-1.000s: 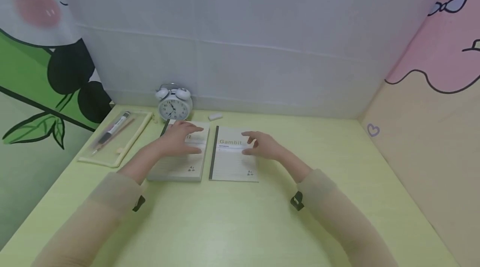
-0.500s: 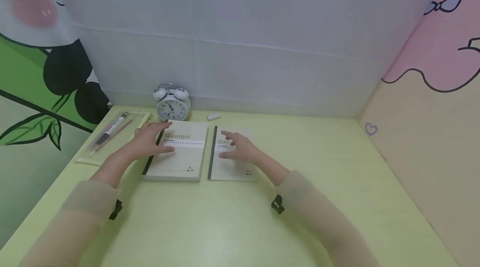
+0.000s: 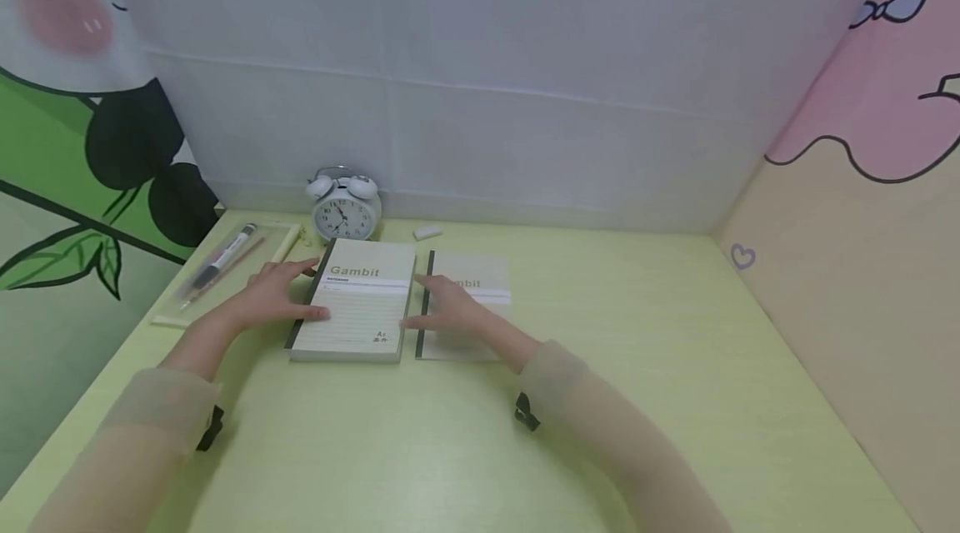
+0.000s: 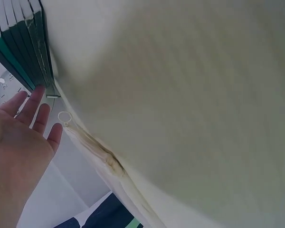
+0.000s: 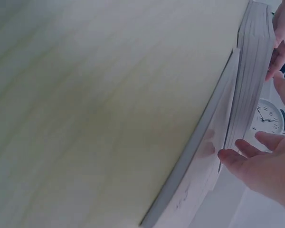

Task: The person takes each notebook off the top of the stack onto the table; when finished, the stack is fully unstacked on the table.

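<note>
A stack of several notebooks [image 3: 367,300], its top cover marked "Gambit", lies on the table in the head view. At its dark spine edge, my left hand [image 3: 264,297] has its thumb over the cover's left margin. The left wrist view shows the fingers of that hand extended beside the spines [image 4: 26,50]. My right hand [image 3: 455,310] reaches over a single notebook [image 3: 476,265], thumb and fingertips right at the stack's right edge. In the right wrist view, the fingers of my right hand [image 5: 268,173] are loosely spread near the stack's page edges [image 5: 252,61].
Behind the stack stands a white twin-bell alarm clock [image 3: 345,215], with a small white eraser [image 3: 428,232] to its right. To the left lies a clear zip pouch [image 3: 171,321] holding a marker [image 3: 223,258] and a thin pencil-like stick. A white cloth [image 3: 525,100] hangs behind the table.
My left hand has moved left from over the stack to its spine edge. My right hand has moved left across the single notebook to the stack's right edge. The notebooks stay where they were.
</note>
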A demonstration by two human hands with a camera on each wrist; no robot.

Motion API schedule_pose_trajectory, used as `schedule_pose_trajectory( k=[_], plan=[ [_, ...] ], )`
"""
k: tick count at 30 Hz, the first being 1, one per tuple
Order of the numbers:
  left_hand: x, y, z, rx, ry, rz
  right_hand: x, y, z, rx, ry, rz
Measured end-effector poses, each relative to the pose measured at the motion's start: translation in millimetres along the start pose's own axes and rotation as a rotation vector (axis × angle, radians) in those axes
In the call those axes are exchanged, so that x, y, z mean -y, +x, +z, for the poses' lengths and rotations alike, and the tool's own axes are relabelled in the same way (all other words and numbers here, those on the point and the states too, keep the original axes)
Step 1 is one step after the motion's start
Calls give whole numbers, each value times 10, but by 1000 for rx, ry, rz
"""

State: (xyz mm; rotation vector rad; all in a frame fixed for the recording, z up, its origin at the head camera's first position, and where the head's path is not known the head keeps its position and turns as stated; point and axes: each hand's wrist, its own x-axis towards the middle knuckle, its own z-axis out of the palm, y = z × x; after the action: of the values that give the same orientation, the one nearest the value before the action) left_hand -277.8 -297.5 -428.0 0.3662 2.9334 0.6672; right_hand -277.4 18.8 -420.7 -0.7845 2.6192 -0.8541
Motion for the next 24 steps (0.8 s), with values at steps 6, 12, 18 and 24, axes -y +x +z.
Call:
schedule_pose_trajectory(
  k=[6,12,18,24],
  plan=[
    [7,-35,23,12,9,3,58,56,99,5,-39,-33],
    [-19,-52,16,12,16,-1,96,56,121,0,-88,1],
    [-44,-57,-4,10,27,3,96,48,108,10,-64,13],
    [-87,-57,-34,-1,42,31,65,51,84,19,-20,21]
  ],
)
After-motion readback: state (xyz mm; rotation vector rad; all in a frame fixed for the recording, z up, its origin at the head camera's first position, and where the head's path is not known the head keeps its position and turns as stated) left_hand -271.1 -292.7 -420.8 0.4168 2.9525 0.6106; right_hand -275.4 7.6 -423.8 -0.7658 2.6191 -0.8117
